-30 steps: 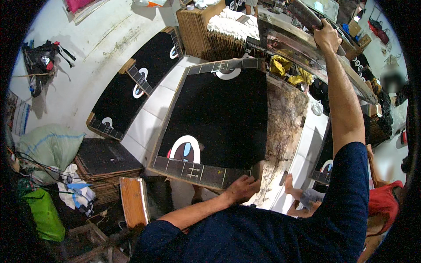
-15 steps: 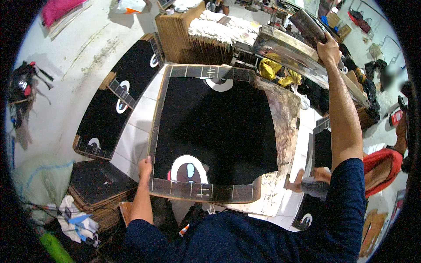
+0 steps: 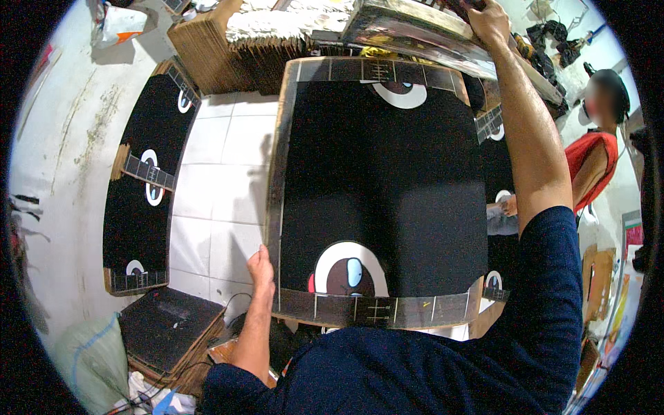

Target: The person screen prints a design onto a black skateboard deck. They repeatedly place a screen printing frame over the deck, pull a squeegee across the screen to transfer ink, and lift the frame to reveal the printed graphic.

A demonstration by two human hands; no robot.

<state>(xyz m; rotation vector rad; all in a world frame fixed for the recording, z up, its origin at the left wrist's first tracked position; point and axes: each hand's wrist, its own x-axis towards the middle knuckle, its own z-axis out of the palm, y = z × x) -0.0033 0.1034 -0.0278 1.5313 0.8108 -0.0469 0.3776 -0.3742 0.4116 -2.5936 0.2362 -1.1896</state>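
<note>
change noted: left hand (image 3: 261, 270) was by the board's near right corner a second ago, then went to its left side, where it is now. the board (image 3: 377, 311), with black cloth (image 3: 387, 173) spread on it, now lies further right in view, and the stained surface seen along its right side earlier no longer shows there — board probably shifted over it, though the view has turned too, so the amount is uncertain. reading for the work in hand: the board's placing has likely been altered. position: board directly before the person, cloth facing up, large eye shape (image 3: 353, 270) at the near end, dark strips along the near and far ends. left hand is drawn in narrow at the board's left edge, touching or just beside it; fingers partly hidden, so cannot tell whether it grips. right hand (image 3: 491, 26) is raised beyond the far right corner, fingers closed about a dark tool (image 3: 456, 7) — mostly cut off at the top — next to a tilted frame (image 3: 415, 28).
</note>
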